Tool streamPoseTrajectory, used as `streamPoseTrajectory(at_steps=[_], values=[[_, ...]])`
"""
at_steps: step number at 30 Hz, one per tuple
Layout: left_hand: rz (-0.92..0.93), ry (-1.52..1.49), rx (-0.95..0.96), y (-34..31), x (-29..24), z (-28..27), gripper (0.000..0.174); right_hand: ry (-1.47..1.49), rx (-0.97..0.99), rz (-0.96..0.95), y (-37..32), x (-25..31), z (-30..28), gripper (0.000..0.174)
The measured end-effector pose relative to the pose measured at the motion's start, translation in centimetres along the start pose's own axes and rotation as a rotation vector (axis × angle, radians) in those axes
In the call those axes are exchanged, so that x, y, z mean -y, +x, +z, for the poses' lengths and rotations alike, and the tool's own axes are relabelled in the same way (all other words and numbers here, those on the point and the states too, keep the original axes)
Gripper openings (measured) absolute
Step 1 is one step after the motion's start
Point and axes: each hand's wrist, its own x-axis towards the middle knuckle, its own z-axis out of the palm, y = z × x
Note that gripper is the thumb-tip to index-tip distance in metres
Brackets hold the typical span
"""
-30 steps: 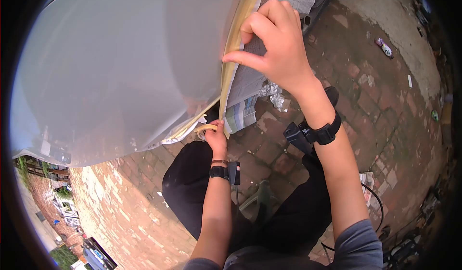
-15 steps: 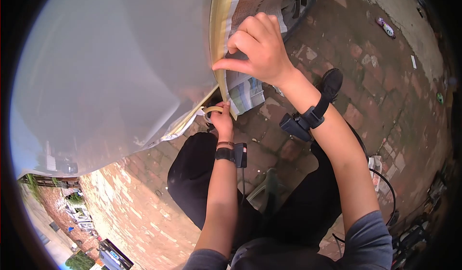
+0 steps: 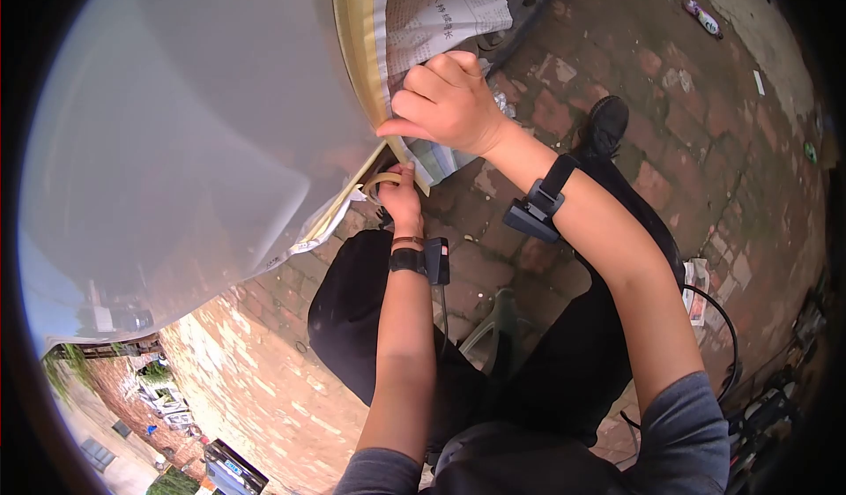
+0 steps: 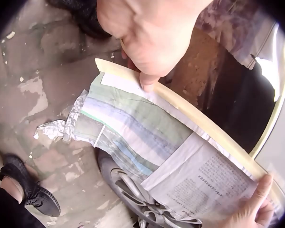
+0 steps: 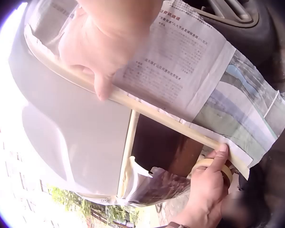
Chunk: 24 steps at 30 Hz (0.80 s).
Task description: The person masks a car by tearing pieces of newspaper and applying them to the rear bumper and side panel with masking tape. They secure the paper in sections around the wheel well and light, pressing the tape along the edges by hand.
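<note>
A pale yellow strip of masking tape [image 3: 361, 50] runs along the edge of a smooth grey car panel [image 3: 203, 89], with printed newspaper [image 4: 199, 175] attached along its other side. My right hand [image 3: 448, 103] lays its thumb on the strip where it meets the panel, the other fingers curled above the paper. Lower down, my left hand [image 3: 401, 202] pinches the strip near its loose end between thumb and fingers. A tape roll [image 5: 203, 163] hangs at this same hand. Between the hands, the taped paper spans a dark opening beside the panel.
A car wheel [image 4: 133, 190] stands behind the newspaper. Another taped edge with crumpled white sheeting [image 3: 330, 222] borders the panel's lower side. Crumpled foil-like sheet [image 4: 52, 128] hangs by the paper's end. Brick paving [image 3: 476, 266] lies below; a bottle [image 3: 702, 19] is farther off.
My right hand has slid down along the tape strip, closer to my left hand, its fingers curled tighter. My left hand keeps its pinch on the strip. The head view has shifted.
</note>
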Motion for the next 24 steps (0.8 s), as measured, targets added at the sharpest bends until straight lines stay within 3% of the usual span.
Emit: streamPoseTrajectory(at_steps=[8, 14, 24], values=[[0.019, -0.008, 0.028, -1.2, -0.3, 0.5, 0.012, 0.054, 0.182, 0.054, -2.9, 0.5, 1.3, 0.034], [-0.040, -0.008, 0.161, -2.3, -0.1, 1.4, 0.011, 0.120, 0.207, 0.068, -2.7, 0.6, 1.3, 0.032], [-0.012, 0.069, 0.149, -4.2, 1.2, 0.8, 0.011, 0.202, 0.221, 0.098, -2.3, 0.6, 1.0, 0.031]])
